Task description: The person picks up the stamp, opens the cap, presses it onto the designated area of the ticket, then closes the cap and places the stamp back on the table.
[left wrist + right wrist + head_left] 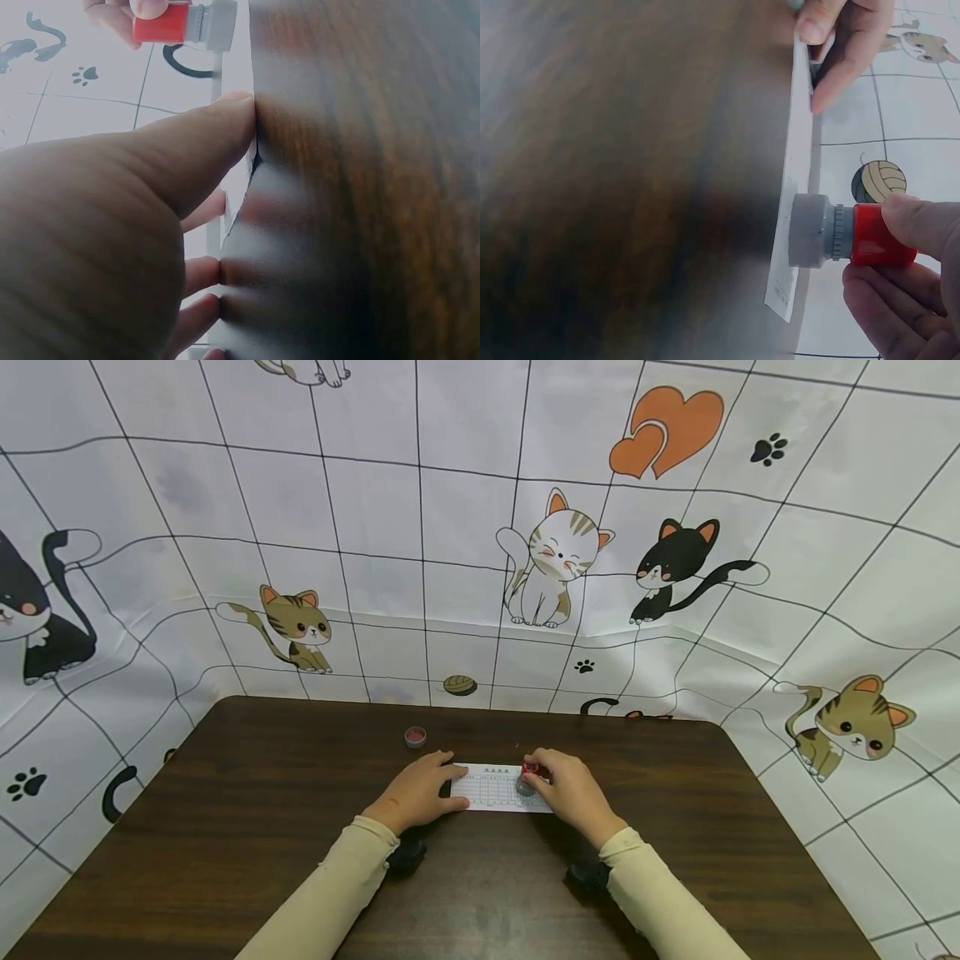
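A white printed form (491,791) with a grid of lines lies on the brown table. My left hand (422,793) rests on its left end, thumb at the near edge and fingers spread, some reaching past the paper onto the table. In my right hand (573,793) I hold a stamp by its red handle (874,235), pinched between thumb and fingers. The stamp's grey base (808,230) faces down at the right part of the form. Whether it touches or hovers just over the paper, I cannot tell.
A small round cap (415,737) with a reddish inside sits beyond the form, towards the back left. The table (247,827) is dark brown wood. Behind it hangs a white sheet (375,510) printed with cats and grid lines.
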Action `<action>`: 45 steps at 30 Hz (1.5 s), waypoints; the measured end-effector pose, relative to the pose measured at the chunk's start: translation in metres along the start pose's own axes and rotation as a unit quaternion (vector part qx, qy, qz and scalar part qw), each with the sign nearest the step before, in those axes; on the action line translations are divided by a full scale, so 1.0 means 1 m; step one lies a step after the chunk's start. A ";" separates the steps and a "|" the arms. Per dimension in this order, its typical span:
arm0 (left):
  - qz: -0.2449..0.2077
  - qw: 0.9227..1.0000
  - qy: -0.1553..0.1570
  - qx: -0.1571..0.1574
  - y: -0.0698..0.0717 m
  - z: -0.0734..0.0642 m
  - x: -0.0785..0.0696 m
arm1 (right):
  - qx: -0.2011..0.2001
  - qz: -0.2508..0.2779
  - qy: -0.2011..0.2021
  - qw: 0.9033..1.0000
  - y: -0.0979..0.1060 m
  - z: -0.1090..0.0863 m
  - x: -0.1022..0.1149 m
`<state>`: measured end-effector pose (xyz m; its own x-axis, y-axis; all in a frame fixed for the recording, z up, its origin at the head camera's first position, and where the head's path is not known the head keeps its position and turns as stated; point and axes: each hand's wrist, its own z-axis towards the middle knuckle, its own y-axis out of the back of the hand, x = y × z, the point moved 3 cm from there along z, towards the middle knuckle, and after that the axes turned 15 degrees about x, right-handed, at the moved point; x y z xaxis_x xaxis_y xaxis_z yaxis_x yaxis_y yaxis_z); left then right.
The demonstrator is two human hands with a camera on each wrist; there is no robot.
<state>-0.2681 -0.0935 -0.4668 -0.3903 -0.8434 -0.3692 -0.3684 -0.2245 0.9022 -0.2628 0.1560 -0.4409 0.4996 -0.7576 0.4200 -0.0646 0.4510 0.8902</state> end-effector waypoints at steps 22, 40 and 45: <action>-0.001 1.000 0.002 -0.003 0.002 0.001 -0.001 | 0.001 -0.015 -0.010 1.000 0.002 0.001 0.004; -0.005 1.000 0.001 -0.006 0.002 -0.003 -0.002 | 0.006 -0.014 -0.018 1.000 0.000 0.003 0.008; -0.003 1.000 0.002 -0.004 0.001 -0.002 -0.001 | 0.006 -0.005 -0.022 1.000 -0.002 0.004 0.008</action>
<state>-0.2660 -0.0940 -0.4646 -0.3851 -0.8437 -0.3740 -0.3645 -0.2333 0.9015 -0.2619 0.1473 -0.4389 0.4613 -0.7822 0.4188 -0.0701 0.4384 0.8960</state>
